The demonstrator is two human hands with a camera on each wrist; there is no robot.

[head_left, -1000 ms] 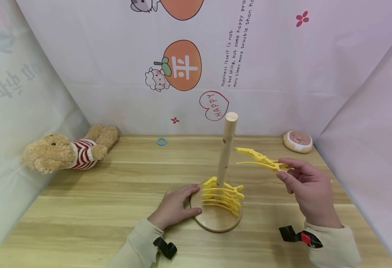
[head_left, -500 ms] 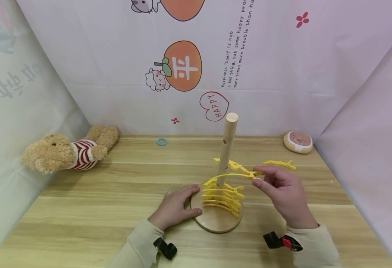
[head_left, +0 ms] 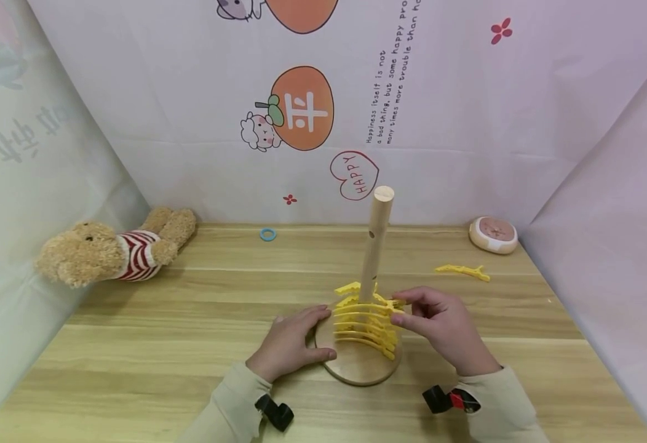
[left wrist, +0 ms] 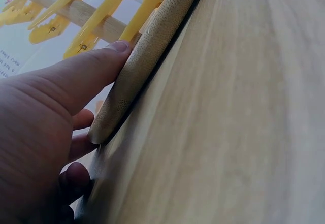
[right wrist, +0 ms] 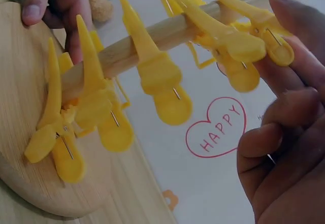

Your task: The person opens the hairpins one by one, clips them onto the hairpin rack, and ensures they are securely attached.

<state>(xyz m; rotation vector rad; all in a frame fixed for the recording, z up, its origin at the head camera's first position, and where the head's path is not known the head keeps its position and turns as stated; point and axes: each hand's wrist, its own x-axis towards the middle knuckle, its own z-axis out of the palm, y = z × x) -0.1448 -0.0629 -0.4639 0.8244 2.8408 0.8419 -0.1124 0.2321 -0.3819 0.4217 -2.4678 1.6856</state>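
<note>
- A wood-grain surface (head_left: 190,369) meets a white printed backdrop (head_left: 456,111); a teddy bear (head_left: 138,255) in red-and-white stripes lies beyond and left of the left grip (head_left: 290,344)
- The left grip holds the rim of a round wooden base (head_left: 357,369), thumb on top
- The right grip (head_left: 440,326) pinches a yellow hair clip (right wrist: 256,14), its jaws either side of the upright dowel (head_left: 375,252)
- Below the right grip, four more clips (right wrist: 157,74) straddle the dowel
- A loose clip (head_left: 462,271) lies beyond the right grip, a blue ring (head_left: 261,234) beyond the left

Clips (right wrist: 160,74) — smooth, glossy plastic; post (head_left: 377,240), base (head_left: 357,368) — matt wood; teddy bear (head_left: 132,255) rough plush
</note>
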